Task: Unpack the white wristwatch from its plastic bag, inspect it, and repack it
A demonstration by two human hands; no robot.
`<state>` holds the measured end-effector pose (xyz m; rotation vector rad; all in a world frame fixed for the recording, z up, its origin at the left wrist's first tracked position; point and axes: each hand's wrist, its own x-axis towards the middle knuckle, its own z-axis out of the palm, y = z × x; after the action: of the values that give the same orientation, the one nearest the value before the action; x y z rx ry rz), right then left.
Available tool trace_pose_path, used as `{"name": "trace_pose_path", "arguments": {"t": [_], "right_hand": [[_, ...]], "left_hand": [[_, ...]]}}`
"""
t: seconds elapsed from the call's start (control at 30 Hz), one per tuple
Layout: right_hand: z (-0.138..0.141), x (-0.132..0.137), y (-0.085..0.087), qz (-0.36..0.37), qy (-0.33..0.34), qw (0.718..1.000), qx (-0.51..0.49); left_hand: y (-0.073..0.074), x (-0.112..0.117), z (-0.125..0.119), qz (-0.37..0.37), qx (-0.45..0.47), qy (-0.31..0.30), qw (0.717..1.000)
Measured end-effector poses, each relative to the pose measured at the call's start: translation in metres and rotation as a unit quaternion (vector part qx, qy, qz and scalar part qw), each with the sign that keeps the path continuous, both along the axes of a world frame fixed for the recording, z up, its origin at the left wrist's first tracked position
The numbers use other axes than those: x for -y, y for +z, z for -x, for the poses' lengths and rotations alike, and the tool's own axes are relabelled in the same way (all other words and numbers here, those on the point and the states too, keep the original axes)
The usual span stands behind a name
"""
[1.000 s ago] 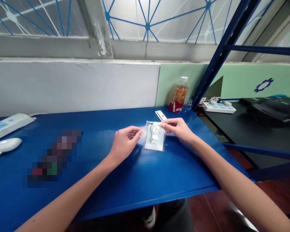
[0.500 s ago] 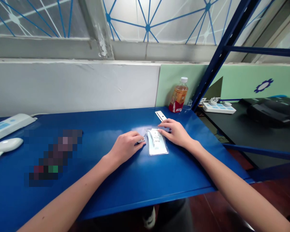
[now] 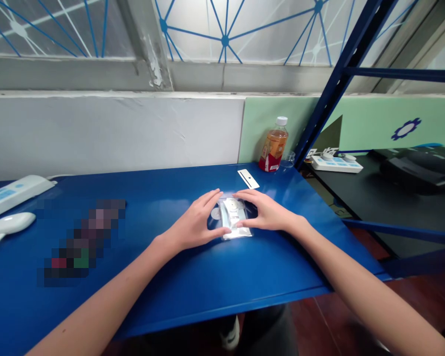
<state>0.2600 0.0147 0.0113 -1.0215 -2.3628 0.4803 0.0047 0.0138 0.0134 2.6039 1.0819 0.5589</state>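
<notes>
A clear plastic packet (image 3: pixel 228 234) with a white and pale blue insert lies flat on the blue table (image 3: pixel 163 291). My left hand (image 3: pixel 193 221) is at the packet's left side, fingers stretched forward and thumb apart, the thumb tip at its lower left part. From the right, my right hand (image 3: pixel 269 210) curves over the packet, with fingertips near its top edge and the thumb over its middle; finger and thumb are spread. Between my left thumb and fingers, a small round whitish disc (image 3: pixel 215 213) rests beside the packet.
A white card (image 3: pixel 248 179) lies behind my right hand. Farther back stands a drink bottle (image 3: pixel 273 146) near a blue metal frame (image 3: pixel 328 89). At left are a pixelated dark object (image 3: pixel 85 240), a white oval device (image 3: pixel 11 224) and a white power strip (image 3: pixel 20 193).
My left hand has opened and let go of the small round disc, which now lies on the table. My right hand has shifted slightly left and toward me; the packet has moved a little left.
</notes>
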Motion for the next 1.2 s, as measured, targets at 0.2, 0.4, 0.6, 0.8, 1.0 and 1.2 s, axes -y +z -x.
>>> {"name": "trace_pose_path", "arguments": {"t": [0.2,0.4,0.6,0.8,1.0,1.2], "right_hand": [[-0.011,0.0,0.006,0.031,0.007,0.997,0.071],[-0.012,-0.001,0.003,0.057,0.016,0.996,0.064],[-0.008,0.001,0.001,0.064,0.019,0.995,0.071],[-0.007,0.002,0.003,0.083,0.029,0.993,0.077],[-0.009,0.0,0.007,0.034,0.009,0.997,0.062],[-0.016,-0.004,0.013,-0.029,-0.042,0.999,0.006]], "left_hand": [[-0.001,-0.001,0.002,0.031,-0.038,-0.013,0.999],[0.0,-0.002,0.005,0.024,-0.041,-0.024,0.999],[0.0,-0.002,0.005,0.018,-0.036,-0.029,0.999],[0.003,0.001,0.003,0.021,-0.042,-0.027,0.999],[0.006,-0.002,0.008,0.039,-0.062,-0.025,0.997],[0.007,-0.009,0.014,0.004,-0.057,0.032,0.998]]}}
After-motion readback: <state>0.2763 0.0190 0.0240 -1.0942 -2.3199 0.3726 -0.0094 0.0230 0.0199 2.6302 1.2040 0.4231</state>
